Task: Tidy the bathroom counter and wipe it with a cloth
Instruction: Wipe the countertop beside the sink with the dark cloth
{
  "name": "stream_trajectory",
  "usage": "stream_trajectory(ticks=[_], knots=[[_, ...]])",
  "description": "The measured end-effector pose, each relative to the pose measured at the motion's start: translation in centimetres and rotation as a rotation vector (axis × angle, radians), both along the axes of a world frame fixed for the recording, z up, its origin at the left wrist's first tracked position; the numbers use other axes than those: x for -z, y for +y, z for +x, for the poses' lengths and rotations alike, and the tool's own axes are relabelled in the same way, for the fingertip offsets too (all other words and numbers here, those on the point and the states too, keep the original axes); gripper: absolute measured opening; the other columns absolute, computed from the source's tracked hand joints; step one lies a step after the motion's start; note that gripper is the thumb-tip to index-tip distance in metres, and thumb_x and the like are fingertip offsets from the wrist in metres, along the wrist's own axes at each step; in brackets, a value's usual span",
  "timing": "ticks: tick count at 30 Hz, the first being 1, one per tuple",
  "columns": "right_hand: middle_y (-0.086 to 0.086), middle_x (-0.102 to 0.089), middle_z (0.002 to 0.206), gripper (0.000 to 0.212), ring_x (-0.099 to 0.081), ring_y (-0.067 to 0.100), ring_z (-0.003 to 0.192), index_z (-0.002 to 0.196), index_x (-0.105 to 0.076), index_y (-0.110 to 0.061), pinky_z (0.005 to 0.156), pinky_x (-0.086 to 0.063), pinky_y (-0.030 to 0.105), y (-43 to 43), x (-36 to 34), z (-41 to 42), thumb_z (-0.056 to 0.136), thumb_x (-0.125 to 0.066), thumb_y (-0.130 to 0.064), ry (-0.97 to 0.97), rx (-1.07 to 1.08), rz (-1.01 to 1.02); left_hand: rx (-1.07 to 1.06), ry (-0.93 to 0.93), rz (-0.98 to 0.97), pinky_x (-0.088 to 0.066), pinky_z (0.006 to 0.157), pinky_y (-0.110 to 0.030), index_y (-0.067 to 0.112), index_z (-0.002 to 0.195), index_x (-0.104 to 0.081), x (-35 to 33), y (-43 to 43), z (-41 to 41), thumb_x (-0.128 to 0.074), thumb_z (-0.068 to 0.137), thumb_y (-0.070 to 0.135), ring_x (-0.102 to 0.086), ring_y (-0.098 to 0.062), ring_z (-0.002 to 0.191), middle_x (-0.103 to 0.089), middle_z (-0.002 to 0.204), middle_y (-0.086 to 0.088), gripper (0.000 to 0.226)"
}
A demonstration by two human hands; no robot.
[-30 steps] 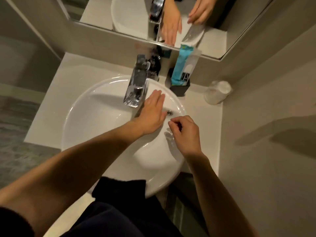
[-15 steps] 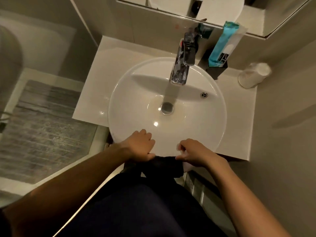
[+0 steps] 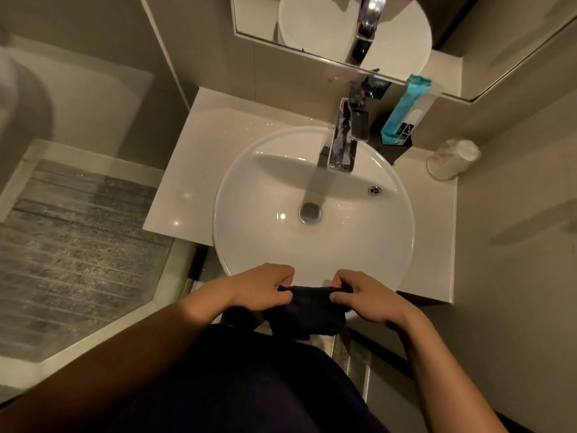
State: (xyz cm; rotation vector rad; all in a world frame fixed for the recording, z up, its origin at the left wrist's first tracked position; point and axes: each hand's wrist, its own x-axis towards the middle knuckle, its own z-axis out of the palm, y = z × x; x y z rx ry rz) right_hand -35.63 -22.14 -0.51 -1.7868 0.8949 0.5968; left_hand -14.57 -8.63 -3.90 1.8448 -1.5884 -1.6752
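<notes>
A dark cloth [image 3: 309,310] hangs stretched between my two hands just in front of the white round basin [image 3: 249,195]. My left hand [image 3: 265,289] pinches its left top corner and my right hand [image 3: 365,300] pinches its right top corner. The pale counter [image 3: 190,170] around the basin carries water drops on its left side. A teal tube [image 3: 401,115] stands in a black holder behind the chrome tap [image 3: 342,145]. A white paper cup [image 3: 451,160] lies tipped against the right wall.
A mirror [image 3: 312,20] hangs above the counter's back edge. The wall closes in on the right. To the left and lower down lies a grey ribbed shower floor [image 3: 71,245] behind a raised white kerb.
My hands left the basin near the overflow hole and drew back to its front rim, where they took hold of the dark cloth and now hold it a little wider. The view pulled back.
</notes>
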Motion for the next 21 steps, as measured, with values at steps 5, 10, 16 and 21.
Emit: stream_trajectory(ticks=[5,10,16,21], knots=[[-0.006,-0.065,0.081,0.01,-0.06,0.01,0.077,0.09,-0.059,-0.02,0.076,-0.051,0.033,1.3,-2.4,0.3,0.096,-0.061,-0.028,-0.212,0.236,0.025,-0.338,0.256,-0.053,-0.034,0.065,-0.032,0.024,0.075,-0.047,-1.9,2.7,2.5,-0.066,0.087,0.029,-0.04,-0.012,0.067,-0.046,0.072,0.002,0.024],[-0.003,-0.065,0.08,0.006,-0.062,0.016,0.076,0.093,-0.062,-0.027,0.071,-0.052,0.038,2.3,-4.2,4.9,0.099,-0.061,-0.028,-0.427,0.404,-0.024,-0.698,0.584,-0.056,-0.045,0.063,-0.029,0.02,0.081,-0.056,-4.3,4.6,6.4,-0.073,0.079,0.032,-0.058,-0.017,0.071,-0.061,0.076,-0.005,0.021],[0.011,-0.066,0.087,0.005,-0.063,0.016,0.076,0.101,-0.061,-0.021,0.064,-0.052,0.033,2.2,-5.8,14.3,0.102,-0.057,-0.019,-0.649,0.632,-0.03,-1.137,0.909,-0.211,-0.052,0.07,-0.039,0.01,0.105,-0.06,-6.4,4.2,12.3,-0.082,0.061,0.012,-0.062,-0.036,0.089,-0.064,0.1,-0.022,0.049],[0.004,-0.062,0.083,0.007,-0.054,0.009,0.07,0.097,-0.057,-0.025,0.061,-0.044,0.027,0.4,-6.1,22.5,0.102,-0.056,-0.02,-0.761,0.638,-0.166,-1.305,0.885,-0.402,-0.061,0.073,-0.036,0.007,0.118,-0.057,-8.5,1.5,17.2,-0.076,0.069,-0.008,-0.071,-0.027,0.091,-0.072,0.099,-0.014,0.054]])
